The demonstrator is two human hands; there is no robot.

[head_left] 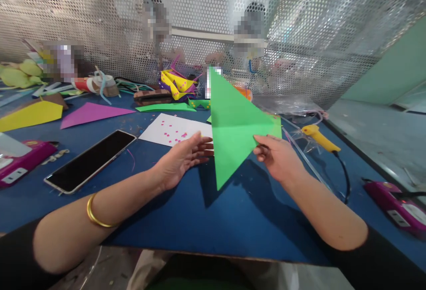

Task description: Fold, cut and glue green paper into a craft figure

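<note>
Above the desk (239, 232), the green paper triangle (233, 137) stands with its long axis nearly upright, one corner pointing right. The right hand (278, 154) pinches its lower-right edge; the left hand (181, 156), fingers loosely spread, reaches the long edge, contact unclear.

There's a phone (91, 161) lying on the blue table (186, 228), screen dark, purple power strip (28, 159) off to its left. Over on the right's a yellow glue gun (319, 137), and perforated mesh (109, 28) runs along the back.
</note>
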